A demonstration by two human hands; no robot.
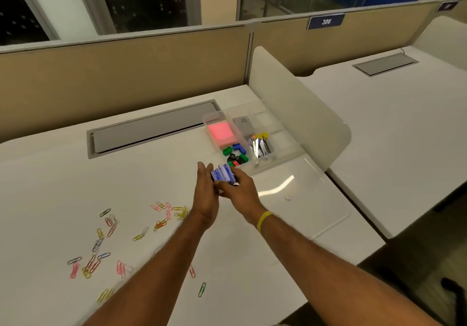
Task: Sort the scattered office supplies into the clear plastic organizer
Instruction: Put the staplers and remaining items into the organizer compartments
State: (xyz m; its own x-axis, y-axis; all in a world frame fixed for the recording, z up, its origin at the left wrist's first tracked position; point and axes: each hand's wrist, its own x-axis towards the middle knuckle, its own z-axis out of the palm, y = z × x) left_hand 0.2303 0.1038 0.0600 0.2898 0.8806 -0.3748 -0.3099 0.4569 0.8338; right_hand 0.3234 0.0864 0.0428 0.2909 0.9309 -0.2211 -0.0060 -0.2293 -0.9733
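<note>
My left hand (205,194) and my right hand (237,188) press together around a stack of small blue boxes (223,173), held just in front of the clear plastic organizer (278,133). The organizer holds pink sticky notes (221,133), coloured binder clips (236,154), metal clips (260,145) and a grey item (243,123). Several coloured paper clips (108,227) lie scattered on the white desk at the lower left, and more paper clips (171,212) lie just left of my left wrist.
The organizer's clear lid (303,199) lies flat to the right of my hands. A grey cable hatch (151,128) sits at the desk's back. A white divider panel (298,103) stands to the right, with another desk beyond it.
</note>
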